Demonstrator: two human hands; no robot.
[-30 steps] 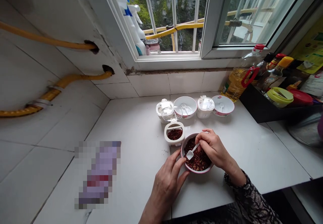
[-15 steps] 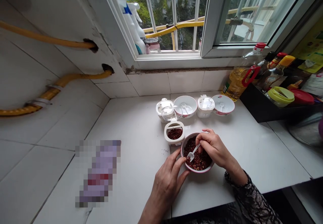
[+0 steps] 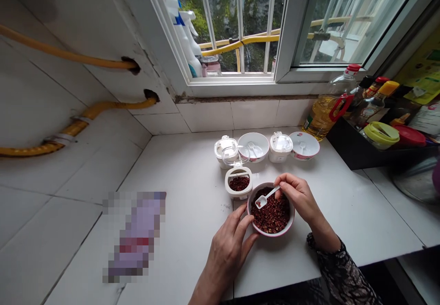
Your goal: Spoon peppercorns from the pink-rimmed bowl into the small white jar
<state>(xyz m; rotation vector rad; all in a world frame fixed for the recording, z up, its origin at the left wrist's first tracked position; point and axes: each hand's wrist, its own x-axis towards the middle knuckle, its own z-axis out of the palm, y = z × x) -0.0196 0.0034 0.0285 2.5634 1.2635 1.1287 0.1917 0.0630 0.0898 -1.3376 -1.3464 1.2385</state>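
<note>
My left hand (image 3: 229, 245) steadies a small bowl (image 3: 275, 235) with a pink rim, its fingers and thumb curled against the left side. Dark red peppercorns (image 3: 274, 218) fill much of the bowl. Between thumb and fingers of my right hand (image 3: 299, 200) is a small white spoon (image 3: 271, 194), held over the peppercorns at a slant. A few reddish bits lie in its scoop. Just behind the bowl's left side stands a white seasoning jar (image 3: 228, 189) with its clear lid tipped up; similar dark red peppercorns show inside.
Along the back are two lidded white jars, left (image 3: 222, 158) and right (image 3: 280, 151), and two white bowls (image 3: 253, 158) (image 3: 304, 157), each holding a small spoon. An oil bottle (image 3: 318, 121) and a black condiment box (image 3: 347, 151) stand right. A blurred purple packet (image 3: 137, 236) lies left.
My right hand has moved slightly up and right, and the spoon has lifted from the peppercorns with a few bits in it. My left hand stays on the bowl.
</note>
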